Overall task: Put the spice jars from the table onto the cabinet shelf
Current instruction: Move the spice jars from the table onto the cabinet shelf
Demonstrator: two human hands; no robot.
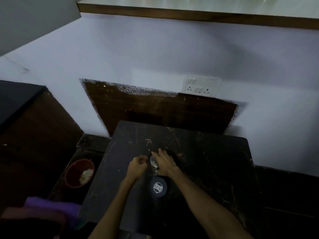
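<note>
Two spice jars stand on the dark marble table. One has a shiny silver lid and sits between my hands. The other has a dark blue lid and stands just nearer to me, untouched. My left hand is curled into a fist just left of the silver-lidded jar and holds nothing that I can see. My right hand lies against that jar's right side with its fingers stretched forward past it; its thumb is hidden. The cabinet shelf, with a brown wooden edge, runs along the wall high above.
A red bowl with something white in it sits on the floor left of the table. Purple cloth lies at lower left. A dark counter stands at left. A white socket plate is on the wall.
</note>
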